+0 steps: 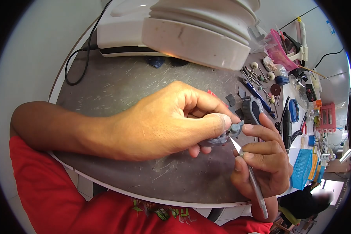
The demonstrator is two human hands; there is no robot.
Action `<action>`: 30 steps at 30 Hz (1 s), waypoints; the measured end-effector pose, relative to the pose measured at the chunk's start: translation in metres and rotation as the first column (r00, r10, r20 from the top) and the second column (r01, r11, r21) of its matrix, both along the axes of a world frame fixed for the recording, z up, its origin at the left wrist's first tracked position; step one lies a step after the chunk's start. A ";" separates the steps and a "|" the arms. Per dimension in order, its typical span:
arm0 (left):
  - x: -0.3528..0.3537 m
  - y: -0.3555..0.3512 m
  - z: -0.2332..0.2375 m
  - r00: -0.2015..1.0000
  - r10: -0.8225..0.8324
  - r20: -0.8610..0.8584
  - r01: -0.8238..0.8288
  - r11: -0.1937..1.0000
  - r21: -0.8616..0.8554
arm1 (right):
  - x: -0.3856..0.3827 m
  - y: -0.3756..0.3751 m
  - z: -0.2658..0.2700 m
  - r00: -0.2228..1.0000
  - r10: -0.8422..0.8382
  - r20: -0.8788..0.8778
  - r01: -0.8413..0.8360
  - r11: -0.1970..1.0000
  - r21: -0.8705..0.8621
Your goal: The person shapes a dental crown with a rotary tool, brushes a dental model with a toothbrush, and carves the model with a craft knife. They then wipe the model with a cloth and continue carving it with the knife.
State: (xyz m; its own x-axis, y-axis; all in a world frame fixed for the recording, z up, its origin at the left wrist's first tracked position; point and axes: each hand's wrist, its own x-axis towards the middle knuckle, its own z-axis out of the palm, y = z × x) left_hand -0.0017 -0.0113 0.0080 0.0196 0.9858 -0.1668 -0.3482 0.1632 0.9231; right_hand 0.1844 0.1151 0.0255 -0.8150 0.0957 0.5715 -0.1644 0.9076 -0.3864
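Note:
My left hand (pixel 156 124) reaches across from the left, its thumb and fingers pinched on a small blue-grey moulded piece (pixel 236 128). Part of that piece is hidden behind the thumb. In my right hand (pixel 271 160) is a craft knife (pixel 257 189), gripped near the blade end with its handle slanting down toward me. The pointed blade tip is right at the underside of the piece. My right index finger stretches close to the piece's right end. Both hands are above the grey worktop (pixel 175 179).
A white hood with ridged rings (pixel 197 43) overhangs the back. At the right lie rotary burs (pixel 257 76), a blue pen (pixel 257 93), a grey tool (pixel 252 109), a pink basket (pixel 277 48) and a blue basket (pixel 301 171). Another person (pixel 304 204) is at the lower right.

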 end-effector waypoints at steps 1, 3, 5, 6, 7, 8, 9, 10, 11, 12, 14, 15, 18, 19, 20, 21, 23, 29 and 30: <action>0.000 0.000 0.000 1.000 0.000 -0.004 0.000 1.000 -0.004 | 0.000 0.000 0.000 1.000 0.003 -0.004 -0.003 1.000 -0.002; 0.000 0.000 0.000 1.000 -0.001 -0.006 0.001 1.000 -0.001 | 0.000 0.001 0.000 1.000 0.007 -0.009 -0.007 1.000 -0.003; 0.000 0.000 0.000 1.000 -0.001 -0.007 0.001 1.000 0.002 | 0.000 0.001 0.000 1.000 0.004 -0.011 -0.004 1.000 -0.009; 0.000 0.000 0.000 1.000 -0.002 -0.003 0.002 1.000 0.005 | -0.001 0.000 0.000 1.000 0.004 -0.011 -0.004 1.000 -0.009; 0.000 0.000 0.000 1.000 -0.004 0.001 0.004 1.000 0.008 | -0.001 0.000 0.000 1.000 0.000 -0.010 0.000 1.000 -0.012; 0.000 0.000 -0.001 1.000 -0.004 0.001 0.004 1.000 0.008 | -0.001 0.000 0.000 1.000 -0.005 -0.008 0.005 1.000 -0.013; 0.000 0.000 -0.001 1.000 -0.009 0.002 0.009 1.000 0.011 | -0.001 0.000 0.000 1.000 -0.005 -0.008 0.005 1.000 -0.013; -0.001 0.000 -0.001 1.000 -0.014 0.002 0.014 1.000 0.013 | 0.000 0.001 -0.001 1.000 0.001 -0.008 -0.001 1.000 -0.005; -0.001 0.000 0.000 1.000 -0.015 0.002 0.015 1.000 0.014 | 0.000 0.001 -0.001 1.000 0.007 -0.008 -0.007 1.000 0.004; 0.000 0.000 0.000 1.000 -0.013 -0.001 0.013 1.000 0.001 | 0.000 0.001 -0.002 1.000 0.007 -0.009 -0.007 1.000 0.005; 0.000 0.000 0.001 1.000 -0.011 -0.005 0.011 1.000 -0.010 | 0.003 0.002 -0.005 0.997 0.018 -0.074 -0.023 0.997 -0.075; 0.001 0.000 0.000 1.000 -0.003 0.007 0.003 1.000 -0.019 | 0.004 0.003 -0.005 0.997 0.018 -0.075 -0.023 0.997 -0.074; 0.003 0.001 -0.002 0.997 0.020 0.075 -0.019 1.000 -0.014 | 0.004 0.005 -0.010 0.981 -0.036 -0.191 0.001 0.983 -0.183; 0.003 0.001 -0.003 0.991 0.033 0.132 -0.033 0.999 0.000 | 0.006 0.005 -0.010 0.981 -0.036 -0.192 0.001 0.984 -0.181; 0.004 0.001 -0.005 0.991 0.032 0.131 -0.033 0.999 0.002 | 0.009 0.006 -0.010 0.989 -0.034 -0.147 0.013 0.989 -0.145; 0.005 0.002 -0.007 0.985 0.050 0.164 -0.058 0.997 0.046 | 0.012 0.007 -0.009 0.994 -0.034 -0.102 0.023 0.994 -0.110; 0.004 0.002 -0.009 0.978 0.067 0.197 -0.086 0.992 0.092 | 0.011 0.012 -0.006 0.998 0.008 -0.065 -0.010 0.999 -0.035; 0.004 0.003 -0.010 0.977 0.066 0.204 -0.091 0.989 0.114 | 0.005 -0.005 0.000 0.996 -0.052 0.079 0.049 0.998 0.038; 0.004 0.003 -0.010 0.976 0.075 0.204 -0.097 0.991 0.098 | 0.004 -0.004 -0.001 0.996 -0.034 0.080 0.031 0.999 0.035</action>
